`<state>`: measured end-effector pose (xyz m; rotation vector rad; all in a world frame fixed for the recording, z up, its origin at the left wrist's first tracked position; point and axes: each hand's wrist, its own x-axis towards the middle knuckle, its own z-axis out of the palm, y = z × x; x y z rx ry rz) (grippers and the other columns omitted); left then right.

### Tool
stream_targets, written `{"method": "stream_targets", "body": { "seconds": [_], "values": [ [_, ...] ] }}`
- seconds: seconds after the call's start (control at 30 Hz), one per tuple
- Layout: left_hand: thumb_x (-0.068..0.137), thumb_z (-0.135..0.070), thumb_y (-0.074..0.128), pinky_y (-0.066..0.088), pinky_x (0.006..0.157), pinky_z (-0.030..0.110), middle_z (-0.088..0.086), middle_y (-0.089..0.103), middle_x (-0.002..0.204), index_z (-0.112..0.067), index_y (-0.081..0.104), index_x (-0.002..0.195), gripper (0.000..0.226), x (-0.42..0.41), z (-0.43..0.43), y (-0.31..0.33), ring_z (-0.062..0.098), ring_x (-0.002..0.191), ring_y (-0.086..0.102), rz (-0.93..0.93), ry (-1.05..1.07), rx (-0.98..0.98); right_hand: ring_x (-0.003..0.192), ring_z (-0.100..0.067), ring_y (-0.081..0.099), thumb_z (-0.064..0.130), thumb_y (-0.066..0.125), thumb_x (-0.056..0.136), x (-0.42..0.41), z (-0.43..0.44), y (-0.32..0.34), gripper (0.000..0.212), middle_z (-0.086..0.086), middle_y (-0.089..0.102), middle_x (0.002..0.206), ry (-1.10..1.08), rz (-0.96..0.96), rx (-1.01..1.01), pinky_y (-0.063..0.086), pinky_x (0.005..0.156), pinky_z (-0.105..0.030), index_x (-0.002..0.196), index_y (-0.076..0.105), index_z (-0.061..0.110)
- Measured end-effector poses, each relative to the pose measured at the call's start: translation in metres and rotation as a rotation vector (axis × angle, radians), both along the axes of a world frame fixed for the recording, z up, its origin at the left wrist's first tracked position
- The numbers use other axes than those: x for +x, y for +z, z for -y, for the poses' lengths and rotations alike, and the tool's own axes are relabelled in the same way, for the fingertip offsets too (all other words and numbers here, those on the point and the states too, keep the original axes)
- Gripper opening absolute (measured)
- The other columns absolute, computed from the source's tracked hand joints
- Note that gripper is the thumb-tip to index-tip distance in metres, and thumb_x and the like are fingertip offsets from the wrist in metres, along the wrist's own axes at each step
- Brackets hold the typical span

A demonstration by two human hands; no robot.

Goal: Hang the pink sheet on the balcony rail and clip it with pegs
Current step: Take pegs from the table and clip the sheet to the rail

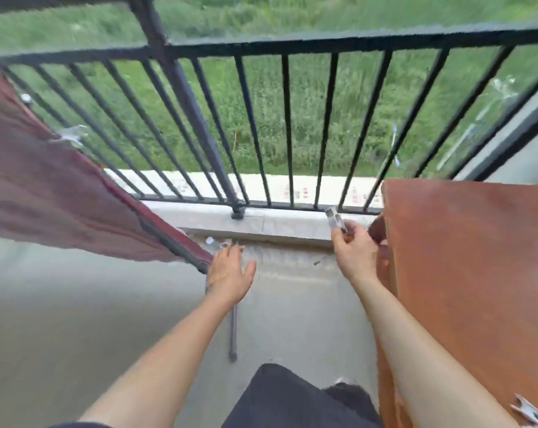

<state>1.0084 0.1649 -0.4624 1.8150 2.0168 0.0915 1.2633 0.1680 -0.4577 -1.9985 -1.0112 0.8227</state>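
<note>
since the pink sheet point(45, 168) is draped over the left end of the balcony rail point(323, 41) with one peg point(71, 135) on its top edge, my right hand point(352, 251) pinches a second peg point(335, 219) by its tail, i judge for clipping next; my left hand point(230, 274) is spread flat, empty, beside the sheet's lower corner.
</note>
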Motion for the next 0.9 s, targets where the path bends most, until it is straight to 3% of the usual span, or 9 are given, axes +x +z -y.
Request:
{"method": "stream_targets", "body": {
  "seconds": [0.07,0.17,0.3,0.43,0.57,0.73,0.9],
  "values": [
    [0.09,-0.045,0.055,0.041,0.098,0.039,0.003,0.055,0.121,-0.024,0.056,0.117,0.034,-0.037,0.009,0.007,0.026,0.118,0.048,0.039,0.143,0.022,0.091,-0.02,0.065,0.025,0.063,0.093,-0.046,-0.013,0.011,0.026,-0.001,0.068,0.097,0.111,-0.053,0.041,0.043,0.079,-0.024,0.116,0.065,0.012],
    [0.088,-0.049,0.058,0.04,0.095,0.037,0.001,0.056,0.113,-0.027,0.053,0.103,0.027,-0.078,0.021,0.014,0.025,0.116,0.049,0.097,0.312,0.05,0.092,-0.015,0.064,0.03,0.066,0.093,-0.106,-0.019,0.021,0.03,0.004,0.067,0.102,0.25,-0.096,0.103,0.049,0.088,-0.03,0.121,0.064,0.019],
    [0.086,-0.05,0.061,0.04,0.097,0.039,0.006,0.055,0.12,-0.018,0.053,0.114,0.043,-0.106,0.028,0.016,0.029,0.118,0.048,0.145,0.462,0.085,0.082,-0.007,0.063,0.036,0.068,0.092,-0.154,-0.012,0.026,0.032,0.007,0.067,0.095,0.403,-0.161,0.09,0.045,0.082,-0.018,0.122,0.065,0.025],
    [0.088,-0.051,0.059,0.039,0.098,0.039,0.009,0.053,0.128,-0.014,0.049,0.124,0.052,-0.113,0.017,0.014,0.029,0.122,0.048,0.222,0.619,0.103,0.079,-0.006,0.063,0.037,0.073,0.088,-0.165,-0.014,0.024,0.034,0.01,0.067,0.086,0.504,-0.145,0.075,0.049,0.083,-0.019,0.116,0.068,0.02],
    [0.088,-0.053,0.058,0.038,0.102,0.04,0.012,0.051,0.134,-0.01,0.047,0.132,0.062,-0.11,-0.006,0.013,0.032,0.126,0.046,0.278,0.771,0.129,0.083,-0.008,0.068,0.032,0.081,0.081,-0.157,-0.027,0.021,0.037,0.003,0.072,0.088,0.553,-0.161,0.056,0.049,0.08,-0.013,0.113,0.07,0.017],
    [0.081,-0.064,0.061,0.037,0.105,0.044,0.015,0.045,0.14,-0.006,0.037,0.14,0.087,-0.108,-0.048,0.01,0.035,0.13,0.042,0.303,0.877,0.194,0.083,-0.005,0.069,0.04,0.082,0.078,-0.146,-0.055,0.01,0.026,0.006,0.072,0.089,0.611,-0.138,0.089,0.056,0.084,-0.024,0.099,0.07,0.03],
    [0.068,-0.081,0.058,0.043,0.101,0.046,0.016,0.045,0.139,-0.007,0.032,0.141,0.107,-0.115,-0.08,0.008,0.037,0.128,0.047,0.287,0.985,0.212,0.084,-0.002,0.066,0.034,0.078,0.082,-0.152,-0.081,0.005,0.024,0.006,0.07,0.095,0.68,-0.138,0.142,0.055,0.082,-0.024,0.103,0.069,0.025]
  ]
}}
